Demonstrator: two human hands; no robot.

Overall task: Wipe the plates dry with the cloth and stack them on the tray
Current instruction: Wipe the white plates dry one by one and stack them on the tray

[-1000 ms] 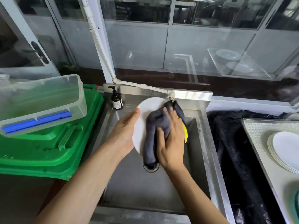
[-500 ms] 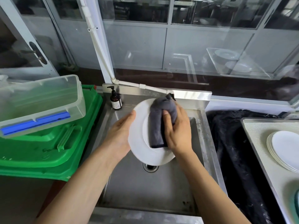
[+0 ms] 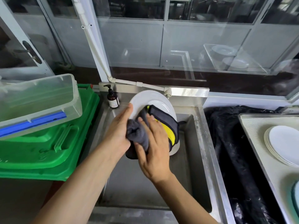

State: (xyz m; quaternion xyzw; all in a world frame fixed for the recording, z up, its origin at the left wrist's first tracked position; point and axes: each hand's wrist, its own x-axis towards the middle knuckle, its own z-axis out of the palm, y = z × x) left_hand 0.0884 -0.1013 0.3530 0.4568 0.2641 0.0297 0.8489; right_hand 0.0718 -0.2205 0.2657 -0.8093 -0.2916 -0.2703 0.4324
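A white plate [image 3: 150, 99] is held tilted over the steel sink [image 3: 200, 143]. My left hand [image 3: 119, 131] grips its left rim, thumb on the face. My right hand [image 3: 153, 147] presses a grey cloth with a yellow side [image 3: 168, 128] against the plate's lower face, fingers curled into the bunched cloth. The cloth covers the lower half of the plate. A stack of white plates [image 3: 284, 143] lies on the pale tray [image 3: 252, 126] at the right.
A brown pump bottle [image 3: 112, 98] stands at the sink's back left corner. A clear plastic box [image 3: 37, 102] rests on green crates [image 3: 48, 149] to the left. Black plastic sheeting [image 3: 226, 143] lies between sink and tray. A tap pipe [image 3: 145, 85] runs behind the plate.
My right hand slid the cloth from the plate's upper part down to its lower left. The cloth unfolded and its yellow side shows. The plate's upper face is now bare.
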